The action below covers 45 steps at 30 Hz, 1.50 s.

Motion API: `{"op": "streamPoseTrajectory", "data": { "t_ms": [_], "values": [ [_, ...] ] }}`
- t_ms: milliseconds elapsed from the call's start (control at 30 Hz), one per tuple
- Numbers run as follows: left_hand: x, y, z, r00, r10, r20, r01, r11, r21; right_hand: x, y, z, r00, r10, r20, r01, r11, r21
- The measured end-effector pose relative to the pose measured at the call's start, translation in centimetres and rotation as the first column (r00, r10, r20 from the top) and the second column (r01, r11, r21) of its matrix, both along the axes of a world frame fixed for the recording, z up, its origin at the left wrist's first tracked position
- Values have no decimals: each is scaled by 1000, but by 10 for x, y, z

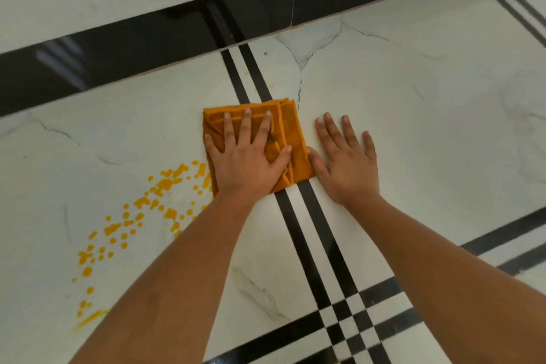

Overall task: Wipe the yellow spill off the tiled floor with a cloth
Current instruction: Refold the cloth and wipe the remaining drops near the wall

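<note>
Cloth [291, 127], orange and folded into a rough square, lies flat on the tiled floor [428, 115] just above the middle of the frame. It covers part of a pair of black stripes [301, 245] that run from the upper middle down to the lower right. The left hand [251, 162] rests palm-down on the cloth with its fingers spread wide and straight, covering most of the lower left part. The right hand [348, 165] lies flat on the bare white tile just to the right of the cloth, fingers straight and slightly apart. Its thumb touches the cloth's right edge. Neither hand pinches or curls round anything. Both bare forearms reach in from the bottom of the frame.

The yellow spill [113, 228] sits in the lower left of the frame as a scatter of drops and small blobs. It curves from the cloth's lower left corner down toward the bottom left, where it ends in a thin smear. The drops nearest the cloth lie right against its left edge. A wide glossy black band [118, 59] crosses the upper part of the frame.
</note>
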<state>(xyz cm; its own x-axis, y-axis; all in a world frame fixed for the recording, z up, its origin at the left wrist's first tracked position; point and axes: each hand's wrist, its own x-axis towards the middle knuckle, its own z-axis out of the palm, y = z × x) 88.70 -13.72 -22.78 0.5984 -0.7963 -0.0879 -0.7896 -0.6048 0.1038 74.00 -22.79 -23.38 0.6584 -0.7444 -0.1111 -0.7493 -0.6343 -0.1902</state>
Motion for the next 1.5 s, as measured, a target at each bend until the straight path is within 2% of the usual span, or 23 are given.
{"op": "streamPoseTrajectory", "data": {
  "t_ms": [133, 267, 400, 533, 667, 833, 1000, 1100, 1167, 1300, 1433, 1500],
  "values": [
    [24, -22, 0, 997, 68, -32, -68, 998, 0, 1, 0, -1, 1000, -7, -15, 6, 1000, -12],
    [13, -9, -4, 999, -35, 11, 35, 999, -7, 1, 0, -1, 1000, -8, -24, 8, 1000, -7],
    [17, -17, 0, 999, 13, -30, -13, 1000, -6, 1, 1, 0, 1000, -14, -18, 14, 1000, -5],
    [7, 1, -5, 998, -53, 22, 52, 999, 14, 2, 0, 1, 1000, -21, -13, 21, 1000, 8],
    [20, -13, -1, 997, 65, -29, -65, 998, 0, 1, 0, 0, 1000, -16, -5, 16, 1000, -1],
    [-11, 32, -2, 1000, 8, 2, -8, 999, 38, 1, 1, 1, 1000, -18, -18, 18, 1000, 13],
    [7, 46, 2, 993, 118, -25, -118, 993, -2, 2, 5, 10, 1000, 9, -9, -9, 999, 35],
    [5, 90, 0, 996, 81, 22, -82, 997, 12, 12, 35, 18, 995, 93, 35, -95, 994, 59],
    [17, 94, 1, 995, 96, -11, -95, 995, 6, 24, 59, 21, 991, 129, 35, -132, 983, 123],
    [28, 95, 6, 978, 201, -46, -201, 980, 8, 46, 102, 17, 996, 30, 88, -47, 978, 205],
    [20, 125, 0, 999, 5, 34, -3, 999, -45, 43, 110, 6, 995, 5, 99, -13, 997, 78],
    [40, 122, 2, 1000, 16, 9, -16, 1000, -18, 44, 112, 5, 997, 10, 73, -17, 996, 90]
  ]
}}
